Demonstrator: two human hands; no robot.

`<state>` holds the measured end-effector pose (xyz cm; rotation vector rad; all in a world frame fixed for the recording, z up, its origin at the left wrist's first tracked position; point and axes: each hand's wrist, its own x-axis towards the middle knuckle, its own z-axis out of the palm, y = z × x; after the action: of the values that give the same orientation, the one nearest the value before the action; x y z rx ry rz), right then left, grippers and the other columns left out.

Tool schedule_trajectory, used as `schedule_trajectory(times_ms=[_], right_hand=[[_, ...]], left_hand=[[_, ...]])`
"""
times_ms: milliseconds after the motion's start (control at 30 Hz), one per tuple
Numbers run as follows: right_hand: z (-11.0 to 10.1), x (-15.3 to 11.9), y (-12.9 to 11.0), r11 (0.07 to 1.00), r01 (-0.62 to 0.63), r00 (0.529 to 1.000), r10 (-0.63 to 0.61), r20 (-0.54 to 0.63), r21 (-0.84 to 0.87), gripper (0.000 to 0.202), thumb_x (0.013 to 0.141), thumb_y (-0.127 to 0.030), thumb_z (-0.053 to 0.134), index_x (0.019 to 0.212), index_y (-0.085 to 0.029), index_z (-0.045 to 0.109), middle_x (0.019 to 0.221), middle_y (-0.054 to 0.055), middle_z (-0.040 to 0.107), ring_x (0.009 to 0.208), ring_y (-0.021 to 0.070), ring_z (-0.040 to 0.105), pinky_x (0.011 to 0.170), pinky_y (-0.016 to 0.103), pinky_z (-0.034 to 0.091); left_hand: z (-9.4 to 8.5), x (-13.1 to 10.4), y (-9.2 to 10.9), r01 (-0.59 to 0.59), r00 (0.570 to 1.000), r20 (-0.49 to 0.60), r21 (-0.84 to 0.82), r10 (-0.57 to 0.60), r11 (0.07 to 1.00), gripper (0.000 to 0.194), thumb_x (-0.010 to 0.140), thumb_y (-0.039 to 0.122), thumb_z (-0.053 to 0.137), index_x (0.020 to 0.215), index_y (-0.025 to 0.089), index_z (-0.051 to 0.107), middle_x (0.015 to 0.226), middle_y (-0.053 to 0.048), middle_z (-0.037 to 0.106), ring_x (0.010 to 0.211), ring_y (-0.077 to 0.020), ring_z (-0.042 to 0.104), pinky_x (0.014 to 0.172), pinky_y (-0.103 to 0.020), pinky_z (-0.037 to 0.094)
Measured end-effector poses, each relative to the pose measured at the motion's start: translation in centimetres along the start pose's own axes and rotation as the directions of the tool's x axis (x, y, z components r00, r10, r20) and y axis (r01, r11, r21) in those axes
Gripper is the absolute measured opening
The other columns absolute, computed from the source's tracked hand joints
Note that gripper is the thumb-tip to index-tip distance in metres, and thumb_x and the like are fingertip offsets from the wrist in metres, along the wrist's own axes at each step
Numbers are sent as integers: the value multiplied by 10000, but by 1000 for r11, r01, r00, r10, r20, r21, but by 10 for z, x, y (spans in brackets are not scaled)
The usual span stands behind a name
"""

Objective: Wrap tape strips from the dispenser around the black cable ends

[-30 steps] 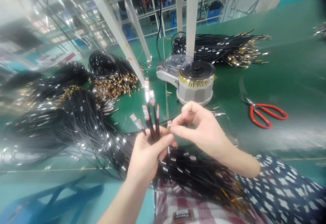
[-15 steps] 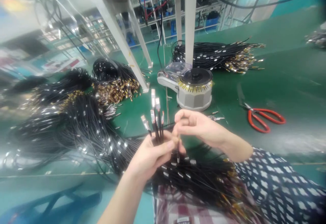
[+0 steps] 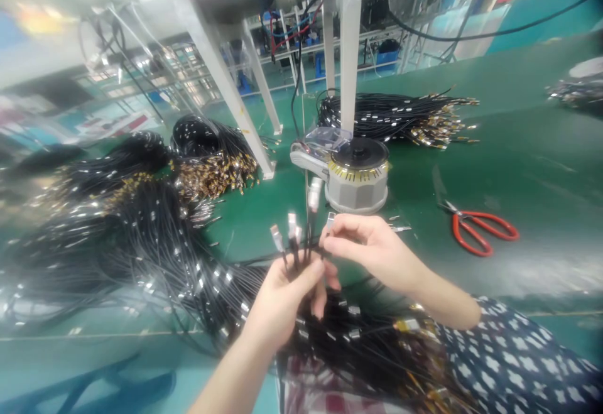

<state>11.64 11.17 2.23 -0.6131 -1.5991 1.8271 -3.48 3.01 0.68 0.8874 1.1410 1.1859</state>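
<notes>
Several black cables with silver metal plugs (image 3: 293,228) stand up out of my left hand (image 3: 281,294), whose thumb and fingers are closed around them. At their right, my right hand (image 3: 365,244) pinches one cable just below its silver plug (image 3: 330,218). The two hands are close together, the right a little higher. Under them, a large bundle of black cables (image 3: 330,332) runs across the bench edge and my lap. Fingers hide the lower parts of the held cables.
Behind my hands stands a round grey tape dispenser (image 3: 357,185). Red-handled pliers (image 3: 485,228) lie to the right on the green bench (image 3: 532,144). Heaps of cables (image 3: 207,150) lie at left, with another bundle (image 3: 396,115) behind. A white post (image 3: 348,43) rises behind the dispenser.
My right fingers have moved from beside my left fingertips up to a plug, which now shows in their pinch. The plugs in my left hand have shifted slightly right and lower.
</notes>
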Motion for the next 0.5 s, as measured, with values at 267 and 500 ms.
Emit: schedule_trajectory(times_ms=[267,500], right_hand=[[-12,-2,-1,950,28,999,-17,39,-312,135,833,-256,647,750,-159,692,749,-8,531,695,125,522,675,274,418],[-7,-5,4,911,61,997,-71,-8,-408,127,833,-213,651,758,-174,746,733,5,596,713,136,577,697,276,453]], left_hand=[[7,-2,2,-94,960,-265,-17,86,995,293,772,387,756,705,107,705,552,-3,580,475,-46,386,470,-184,295],[4,-1,-1,-12,982,-186,-68,-1,998,229,716,267,806,807,119,656,590,-37,665,414,-23,384,425,-168,239]])
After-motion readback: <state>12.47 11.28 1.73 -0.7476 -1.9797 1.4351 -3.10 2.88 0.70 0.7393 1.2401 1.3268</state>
